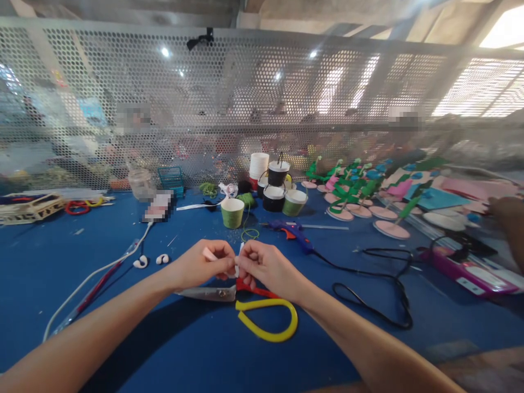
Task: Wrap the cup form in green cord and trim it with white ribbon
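Observation:
My left hand [213, 261] and my right hand [262, 266] meet above the blue table, both with fingers pinched together. Between them is a narrow whitish strip [241, 249], mostly hidden by the fingers; its material is unclear. A pale pink end sticks up at my left hand. Below the hands lie scissors [208, 293] with metal blades, one red handle and one yellow handle [282, 331]. Just beyond stands a white paper cup wrapped in green cord [232, 214], with a loose green strand beside it.
A blue hot glue gun [301, 238] lies to the right, its black cord trailing toward a purple power strip [470, 273]. Behind are black and green wrapped cups [274, 197], and paper flowers on pink discs [391, 229]. Earphones [141, 262] and a white cable lie left. Another person's hand [510, 218] is at far right.

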`<state>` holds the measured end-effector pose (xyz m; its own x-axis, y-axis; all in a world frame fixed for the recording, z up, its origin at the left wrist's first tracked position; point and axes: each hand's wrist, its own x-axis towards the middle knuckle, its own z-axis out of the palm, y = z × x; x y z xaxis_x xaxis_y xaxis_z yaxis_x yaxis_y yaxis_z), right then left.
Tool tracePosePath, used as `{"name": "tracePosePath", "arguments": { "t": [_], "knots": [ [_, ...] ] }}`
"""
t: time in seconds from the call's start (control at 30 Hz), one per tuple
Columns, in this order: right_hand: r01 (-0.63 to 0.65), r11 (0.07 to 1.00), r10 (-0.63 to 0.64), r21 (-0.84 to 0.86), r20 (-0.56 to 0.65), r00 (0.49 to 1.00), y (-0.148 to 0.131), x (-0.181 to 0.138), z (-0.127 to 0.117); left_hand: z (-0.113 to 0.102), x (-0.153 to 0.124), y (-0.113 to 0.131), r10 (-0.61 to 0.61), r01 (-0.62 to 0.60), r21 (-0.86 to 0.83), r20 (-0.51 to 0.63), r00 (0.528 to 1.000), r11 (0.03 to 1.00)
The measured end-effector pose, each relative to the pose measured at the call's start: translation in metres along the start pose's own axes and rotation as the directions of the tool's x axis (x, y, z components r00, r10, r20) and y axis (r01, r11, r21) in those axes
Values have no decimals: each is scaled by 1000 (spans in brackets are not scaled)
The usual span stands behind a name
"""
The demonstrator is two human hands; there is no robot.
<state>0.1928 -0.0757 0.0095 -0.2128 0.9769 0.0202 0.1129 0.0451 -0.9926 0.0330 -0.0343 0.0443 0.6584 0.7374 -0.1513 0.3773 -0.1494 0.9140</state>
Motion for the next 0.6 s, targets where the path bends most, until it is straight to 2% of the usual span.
{"name": "tracePosePath", "arguments": {
  "t": [0.27, 0.33, 0.4, 0.43, 0.5, 0.6],
  "knots": [
    [-13, 1000, 12, 28, 28, 1000, -4, -1, 1, -4, 1, -4, 9, -10, 35, 37, 999, 999],
    [-1, 1000, 1, 17, 14, 1000, -5, -1, 0, -12, 3, -4, 54, -51, 108, -26, 998, 993],
    [8, 1000, -8, -18, -25, 1000, -4, 0, -2, -22, 6, -5, 124, -91, 193, -165, 978, 977],
    [12, 999, -14, -42, -54, 998, -3, 1, -2, -28, 8, -5, 134, -92, 183, -230, 964, 979],
    [43, 991, -59, -128, -131, 990, 0, 3, -4, -37, 10, -7, 82, -73, 43, -289, 954, 996],
    [146, 934, -217, -326, -194, 957, 2, 4, -4, -37, 10, -6, 8, -63, -223, -238, 971, 973]
  ]
}}
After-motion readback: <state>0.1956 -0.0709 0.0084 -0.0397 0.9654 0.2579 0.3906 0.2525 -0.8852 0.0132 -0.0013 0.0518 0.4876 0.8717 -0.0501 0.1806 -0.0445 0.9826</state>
